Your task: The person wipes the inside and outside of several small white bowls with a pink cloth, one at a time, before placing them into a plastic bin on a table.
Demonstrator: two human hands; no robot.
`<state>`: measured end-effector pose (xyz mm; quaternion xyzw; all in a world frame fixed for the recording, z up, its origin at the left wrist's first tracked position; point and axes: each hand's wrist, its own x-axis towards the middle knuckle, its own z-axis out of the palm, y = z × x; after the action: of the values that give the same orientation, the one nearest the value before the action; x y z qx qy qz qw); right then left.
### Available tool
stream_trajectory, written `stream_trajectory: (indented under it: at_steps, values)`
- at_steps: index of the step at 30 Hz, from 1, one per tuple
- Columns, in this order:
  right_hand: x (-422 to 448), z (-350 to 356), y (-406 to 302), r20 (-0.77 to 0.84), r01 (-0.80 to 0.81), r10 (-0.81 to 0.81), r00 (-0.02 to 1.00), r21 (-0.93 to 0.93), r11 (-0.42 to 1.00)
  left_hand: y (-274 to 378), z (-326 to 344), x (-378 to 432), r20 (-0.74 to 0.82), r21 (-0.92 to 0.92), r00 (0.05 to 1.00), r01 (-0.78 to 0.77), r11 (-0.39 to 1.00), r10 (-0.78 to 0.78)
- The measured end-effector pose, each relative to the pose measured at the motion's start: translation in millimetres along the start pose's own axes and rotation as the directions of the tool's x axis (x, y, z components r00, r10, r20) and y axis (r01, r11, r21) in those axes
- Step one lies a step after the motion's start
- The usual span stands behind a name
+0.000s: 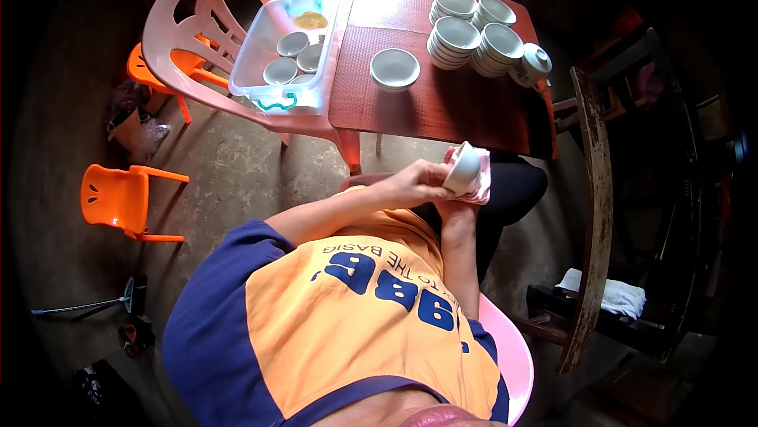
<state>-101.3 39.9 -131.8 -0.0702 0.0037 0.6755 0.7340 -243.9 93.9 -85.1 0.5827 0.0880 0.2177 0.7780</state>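
In front of my lap, my left hand (427,181) grips a small white bowl (465,170), which is tipped on its side. My right hand (457,208) holds a pink-and-white cloth (482,181) against the bowl; its fingers are mostly hidden. Beyond my hands, a single white bowl (394,69) stands upright on the reddish-brown table (385,113). Several stacks of similar bowls (455,36) fill its far right part, beside a white lidded pot (533,65). To the left, a clear plastic bin (249,75) contains several bowls (280,71) and a round yellowish item (310,20).
The bin rests on a pink plastic chair (169,80). Small orange chairs (121,193) stand on the concrete floor (237,157) at left, near a long-handled tool (83,305). A worn wooden frame (595,208) rises at right, by a white cloth (619,297).
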Motion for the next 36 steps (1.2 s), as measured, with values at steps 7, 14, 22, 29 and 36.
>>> stream_trajectory:
  at_steps: [7,14,22,29,36]
  values:
    - [-2,27,-2,0.443,0.404,-0.1,0.891,-0.673,0.619,23,-24,2,0.133,-0.544,0.935,0.345,0.765,-0.328]
    - [-2,11,1,0.127,0.314,-0.375,0.918,-0.812,0.491,20,11,1,-0.047,-0.206,0.992,0.103,0.973,-0.115]
    - [-4,9,-5,0.142,0.185,-0.119,0.983,-0.719,0.669,16,9,7,-0.174,0.0,0.965,0.199,0.98,-0.196]
    - [-7,9,7,0.028,-0.027,0.028,0.999,-0.029,0.999,-3,10,-1,-0.056,0.83,0.998,0.033,0.557,0.025]
    - [4,-16,14,-0.187,-0.062,0.041,0.981,-0.11,0.992,-11,-22,-6,0.099,0.918,0.977,-0.162,0.362,0.187]
